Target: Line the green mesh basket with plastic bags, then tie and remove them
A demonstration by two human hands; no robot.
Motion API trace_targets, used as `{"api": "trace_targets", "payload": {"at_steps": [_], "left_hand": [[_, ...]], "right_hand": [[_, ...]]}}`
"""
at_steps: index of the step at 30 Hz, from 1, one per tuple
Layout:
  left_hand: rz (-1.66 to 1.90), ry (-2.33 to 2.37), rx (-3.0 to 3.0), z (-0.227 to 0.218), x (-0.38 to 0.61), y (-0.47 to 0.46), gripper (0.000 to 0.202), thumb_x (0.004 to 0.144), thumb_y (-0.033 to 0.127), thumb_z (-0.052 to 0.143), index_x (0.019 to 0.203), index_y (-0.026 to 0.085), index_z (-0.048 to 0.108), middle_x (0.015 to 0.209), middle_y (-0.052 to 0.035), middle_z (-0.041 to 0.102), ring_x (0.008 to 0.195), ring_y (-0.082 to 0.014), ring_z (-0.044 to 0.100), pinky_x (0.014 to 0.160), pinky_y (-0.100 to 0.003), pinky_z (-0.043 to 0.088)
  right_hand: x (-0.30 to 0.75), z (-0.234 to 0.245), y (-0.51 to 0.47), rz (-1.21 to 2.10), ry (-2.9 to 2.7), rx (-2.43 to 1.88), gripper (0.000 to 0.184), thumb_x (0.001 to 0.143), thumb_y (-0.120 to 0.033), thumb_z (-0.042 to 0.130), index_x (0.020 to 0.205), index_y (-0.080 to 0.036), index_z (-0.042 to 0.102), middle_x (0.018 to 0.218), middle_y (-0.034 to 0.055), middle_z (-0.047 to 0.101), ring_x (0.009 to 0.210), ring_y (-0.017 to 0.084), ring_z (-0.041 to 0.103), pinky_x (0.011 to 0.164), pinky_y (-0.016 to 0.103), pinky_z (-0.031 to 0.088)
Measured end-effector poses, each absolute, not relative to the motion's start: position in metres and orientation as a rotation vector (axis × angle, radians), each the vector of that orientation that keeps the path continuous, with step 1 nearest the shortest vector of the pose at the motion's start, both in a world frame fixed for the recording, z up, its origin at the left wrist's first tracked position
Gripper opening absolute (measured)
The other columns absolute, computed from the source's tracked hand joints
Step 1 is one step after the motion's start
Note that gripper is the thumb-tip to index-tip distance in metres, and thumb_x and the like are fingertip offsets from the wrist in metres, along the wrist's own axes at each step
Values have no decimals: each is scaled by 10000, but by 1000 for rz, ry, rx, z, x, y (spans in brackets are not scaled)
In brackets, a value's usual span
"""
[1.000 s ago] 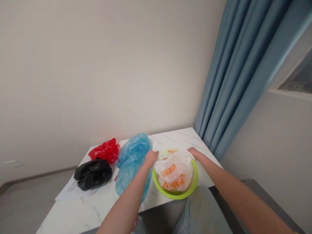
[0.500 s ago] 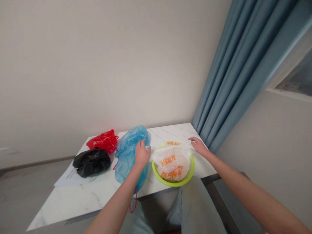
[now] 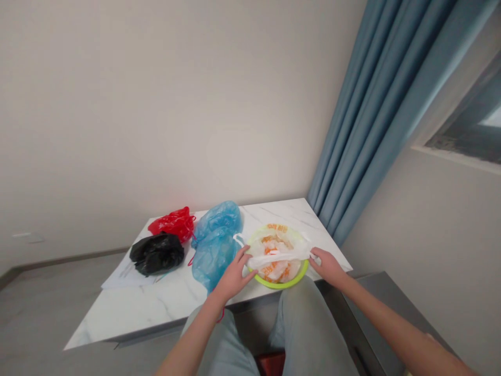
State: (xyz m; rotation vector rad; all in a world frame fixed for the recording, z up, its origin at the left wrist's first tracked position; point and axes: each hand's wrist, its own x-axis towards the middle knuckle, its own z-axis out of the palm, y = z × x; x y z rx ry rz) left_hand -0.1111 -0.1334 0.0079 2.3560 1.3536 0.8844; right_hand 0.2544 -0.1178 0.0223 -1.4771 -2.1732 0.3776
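Observation:
A white plastic bag (image 3: pixel 295 252) with orange print lies inside and over a lime-green basin (image 3: pixel 278 285), its near part stretched as a band across the opening. My left hand (image 3: pixel 234 277) is at the left rim, thumb and fingers apart against the bag's edge. At the opposite side my right hand (image 3: pixel 327 265) has its fingertips closed on the bag's right edge. A white handle loop of the bag sticks up just beyond my left fingers. Beside my left hand lies a crumpled blue plastic bag (image 3: pixel 213 256).
A red plastic bag (image 3: pixel 172 223) and a black plastic bag (image 3: pixel 156 255) lie on the left of the white marbled table (image 3: pixel 144 308), over some paper (image 3: pixel 121 274). Behind stands a wall; a blue curtain (image 3: pixel 364 120) hangs at the right. My knees are under the front edge.
Both hands have come down and nearer to me, drawing the bag's band from the far side toward the basin's middle. The view has shifted slightly.

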Motion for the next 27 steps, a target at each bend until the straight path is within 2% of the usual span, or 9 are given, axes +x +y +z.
{"api": "trace_targets", "payload": {"at_steps": [5,10,18,23,27], "left_hand": [[1054,1624,2344,-21,-103,-153,131,927,278,536,1024,202,581,1281,-120,525,1149,-235,587,968,-397,512],[1179,1706,2311,-44,-85,-167,171,947,220,471,1064,197,593,1071,-88,611,1006,-219,639,870,-363,551],[1265,1637,2281,-61,-84,-185,250,945,140,418,1125,186,586,1189,-115,622,1114,-212,629,954,-391,543],[1202,1579,2384,-62,-88,-191,279,922,118,429,1125,200,601,1288,-136,586,1189,-223,599,969,-392,544],[1166,1551,2445,-63,-91,-194,300,908,113,453,1150,209,602,1352,-146,546,1261,-239,551,986,-403,533]], "right_hand": [[256,-7,-160,430,-2322,-1374,189,933,-241,451,990,-204,627,1002,86,643,965,229,595,874,359,470],[252,-26,-181,467,-2459,-1315,276,979,-270,404,998,-191,668,1083,111,627,1046,238,581,954,401,451],[269,-30,-183,397,-2549,-1302,254,963,-258,447,979,-175,687,1168,127,592,1068,249,565,957,412,453],[272,-31,-177,287,-2596,-1406,241,950,-215,450,888,-172,679,1082,126,616,1000,250,583,919,409,469],[263,-31,-170,237,-2601,-1477,202,915,-174,479,895,-160,680,1053,125,630,1001,255,583,927,424,462]]}}
